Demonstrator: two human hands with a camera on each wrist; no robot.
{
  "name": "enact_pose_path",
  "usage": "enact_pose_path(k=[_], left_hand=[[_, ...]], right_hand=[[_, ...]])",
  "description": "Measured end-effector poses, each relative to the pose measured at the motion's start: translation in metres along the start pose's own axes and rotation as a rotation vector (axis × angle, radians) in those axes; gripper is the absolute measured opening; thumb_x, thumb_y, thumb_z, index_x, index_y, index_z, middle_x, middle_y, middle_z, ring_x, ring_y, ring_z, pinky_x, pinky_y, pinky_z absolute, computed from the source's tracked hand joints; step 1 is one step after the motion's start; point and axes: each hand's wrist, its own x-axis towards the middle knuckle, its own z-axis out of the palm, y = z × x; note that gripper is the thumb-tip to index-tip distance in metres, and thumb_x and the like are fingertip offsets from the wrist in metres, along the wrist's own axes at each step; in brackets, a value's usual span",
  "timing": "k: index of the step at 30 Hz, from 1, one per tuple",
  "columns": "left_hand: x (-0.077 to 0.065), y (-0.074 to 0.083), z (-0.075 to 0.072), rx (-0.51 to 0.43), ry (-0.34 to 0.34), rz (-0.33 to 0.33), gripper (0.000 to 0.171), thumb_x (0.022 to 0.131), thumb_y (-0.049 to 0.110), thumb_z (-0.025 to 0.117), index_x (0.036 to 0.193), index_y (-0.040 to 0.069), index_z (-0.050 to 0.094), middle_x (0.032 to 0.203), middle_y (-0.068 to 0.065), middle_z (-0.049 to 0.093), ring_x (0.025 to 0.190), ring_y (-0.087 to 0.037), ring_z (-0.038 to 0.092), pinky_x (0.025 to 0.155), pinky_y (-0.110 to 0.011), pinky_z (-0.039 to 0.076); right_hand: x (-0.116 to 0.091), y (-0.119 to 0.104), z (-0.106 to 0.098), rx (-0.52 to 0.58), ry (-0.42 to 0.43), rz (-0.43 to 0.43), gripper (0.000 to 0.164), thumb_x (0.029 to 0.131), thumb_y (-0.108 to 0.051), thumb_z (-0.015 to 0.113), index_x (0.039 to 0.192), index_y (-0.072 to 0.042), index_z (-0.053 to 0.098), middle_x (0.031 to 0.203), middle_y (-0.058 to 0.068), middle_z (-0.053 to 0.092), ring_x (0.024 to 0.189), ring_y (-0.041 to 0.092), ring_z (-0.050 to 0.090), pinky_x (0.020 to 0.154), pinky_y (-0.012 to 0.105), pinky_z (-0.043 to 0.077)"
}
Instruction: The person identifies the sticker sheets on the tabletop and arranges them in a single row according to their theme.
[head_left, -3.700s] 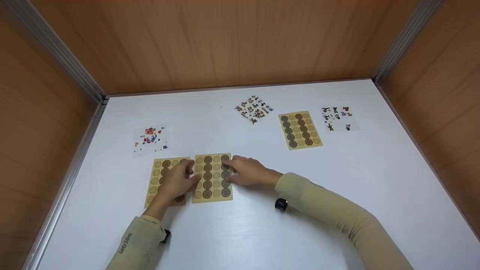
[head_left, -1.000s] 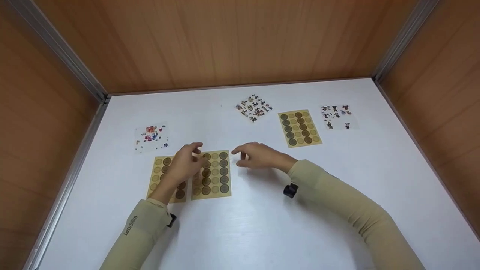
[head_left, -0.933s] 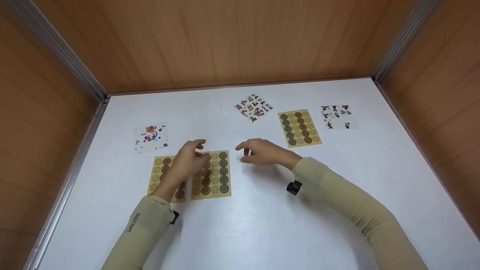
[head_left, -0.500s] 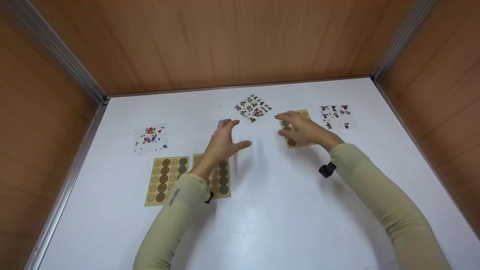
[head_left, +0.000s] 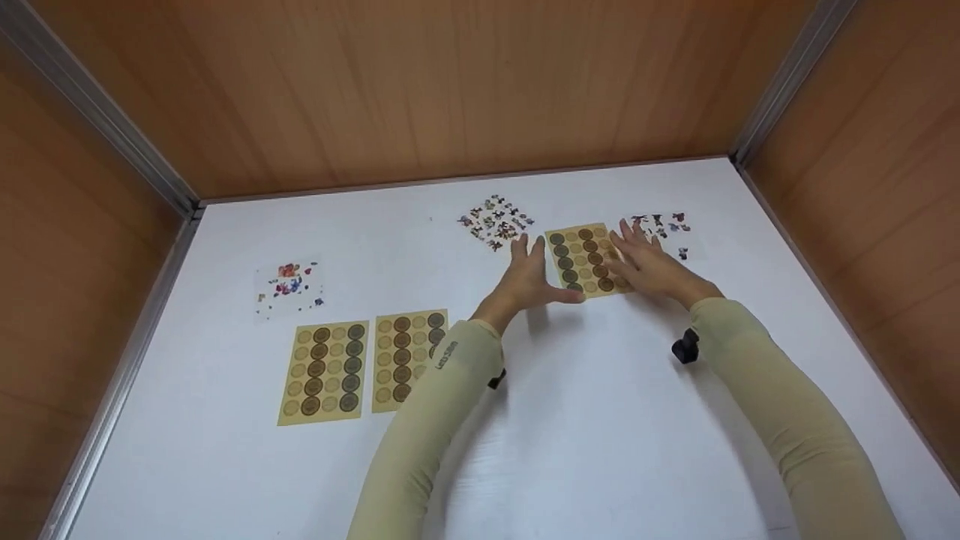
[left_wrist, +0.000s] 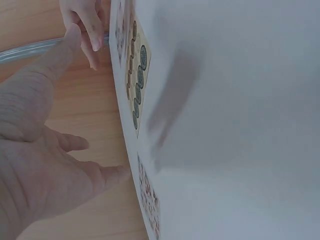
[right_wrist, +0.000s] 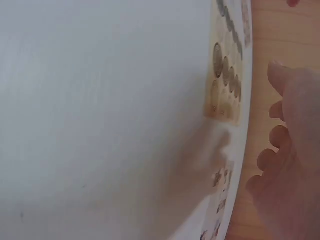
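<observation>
A tan sticker sheet (head_left: pixel 576 259) with rows of round printed seals lies at the back right, between my two hands. At its left side is my left hand (head_left: pixel 525 281), fingers spread and thumb stretched toward the sheet's near edge; the left wrist view shows this hand raised above the table. Over the sheet's right edge my right hand (head_left: pixel 654 264) is held with extended fingers, hiding part of the sheet and of a clear sticker sheet (head_left: pixel 682 236) beyond. Neither hand grips anything.
Two more tan sheets lie side by side at front left, one in full view (head_left: pixel 322 373), the other (head_left: pixel 401 360) partly under my left sleeve. A clear sheet of colourful stickers (head_left: pixel 289 289) is at left, another (head_left: pixel 496 222) at back centre. Wooden panels (head_left: pixel 450 97) wall the table.
Both hands have left the front-left tan sheet and moved right and away from me to the back-right tan sheet. My left hand's fingers have spread. The sheets appear unmoved.
</observation>
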Motion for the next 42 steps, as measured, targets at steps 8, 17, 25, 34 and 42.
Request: enact_pose_path(k=[8, 17, 25, 34, 42], left_hand=[[0.024, 0.006, 0.017, 0.098, -0.035, -0.033, 0.127, 0.067, 0.053, 0.092, 0.162, 0.011, 0.021, 0.168, -0.02, 0.005, 0.153, -0.041, 0.011, 0.122, -0.049, 0.021], [0.033, -0.001, 0.028, 0.195, -0.12, -0.04, 0.135, 0.066, 0.061, 0.088, 0.163, 0.006, 0.011, 0.168, -0.017, 0.0, 0.155, -0.031, -0.002, 0.125, -0.042, 0.007], [0.039, -0.001, 0.033, 0.239, -0.153, 0.0, 0.138, 0.068, 0.068, 0.083, 0.162, 0.002, 0.007, 0.168, -0.018, 0.0, 0.155, -0.028, -0.004, 0.124, -0.04, -0.003], [0.042, -0.002, 0.031, 0.319, -0.168, -0.023, 0.141, 0.066, 0.074, 0.08, 0.163, 0.004, 0.004, 0.169, -0.017, -0.003, 0.155, -0.028, -0.006, 0.125, -0.04, -0.003], [0.042, -0.004, 0.03, 0.359, -0.173, -0.015, 0.139, 0.069, 0.071, 0.081, 0.162, 0.003, 0.005, 0.169, -0.014, -0.001, 0.155, -0.025, -0.004, 0.125, -0.039, -0.002]], right_hand=[[-0.004, 0.016, 0.007, -0.064, -0.046, 0.011, 0.066, 0.111, -0.041, 0.033, 0.161, -0.001, 0.015, 0.167, 0.021, 0.003, 0.152, 0.042, -0.008, 0.119, 0.063, -0.008], [-0.015, 0.021, 0.012, -0.126, -0.065, -0.005, 0.064, 0.111, -0.043, 0.03, 0.162, -0.006, 0.017, 0.167, 0.017, 0.006, 0.152, 0.044, -0.009, 0.119, 0.064, -0.008], [-0.015, 0.02, 0.011, -0.125, -0.045, -0.013, 0.06, 0.111, -0.041, 0.03, 0.162, -0.01, 0.021, 0.168, 0.013, 0.009, 0.152, 0.043, -0.008, 0.12, 0.063, -0.008], [-0.008, 0.013, 0.013, -0.066, -0.096, -0.022, 0.063, 0.111, -0.042, 0.033, 0.162, -0.007, 0.017, 0.168, 0.013, 0.005, 0.151, 0.043, -0.012, 0.119, 0.062, -0.01], [-0.007, 0.009, 0.015, -0.038, -0.125, 0.005, 0.063, 0.111, -0.037, 0.037, 0.161, -0.006, 0.016, 0.168, 0.01, 0.006, 0.152, 0.041, -0.007, 0.12, 0.061, -0.01]])
